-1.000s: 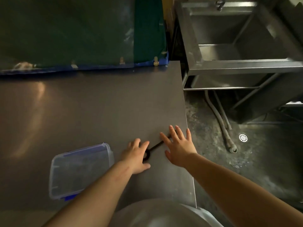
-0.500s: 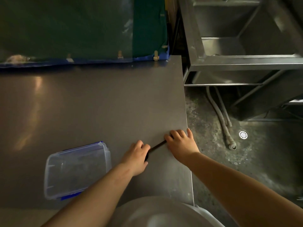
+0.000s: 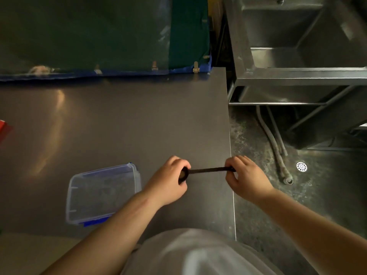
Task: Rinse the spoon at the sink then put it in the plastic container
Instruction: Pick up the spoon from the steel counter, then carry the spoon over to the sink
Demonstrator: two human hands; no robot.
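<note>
A dark spoon [image 3: 208,170] is held level just above the right end of the steel table [image 3: 119,126]. My left hand [image 3: 170,180] is closed around its bowl end, and my right hand [image 3: 246,176] pinches the tip of its handle past the table's right edge. A clear plastic container [image 3: 99,193] with blue clips lies on the table to the left of my left hand, open side up and with nothing in it. The steel sink [image 3: 297,56] stands at the top right, its basin dry as far as I can see.
A gap of stained floor [image 3: 258,195] separates the table from the sink, with grey drain hoses [image 3: 278,151] and a round floor drain [image 3: 301,166]. A green tarp [image 3: 99,36] with a blue hem lines the table's far edge. A red object [image 3: 3,128] shows at the left border.
The spoon lay flat on the table under my open hands. Both hands have closed on its ends and lifted it, turning it level and shifting it right toward the table's edge.
</note>
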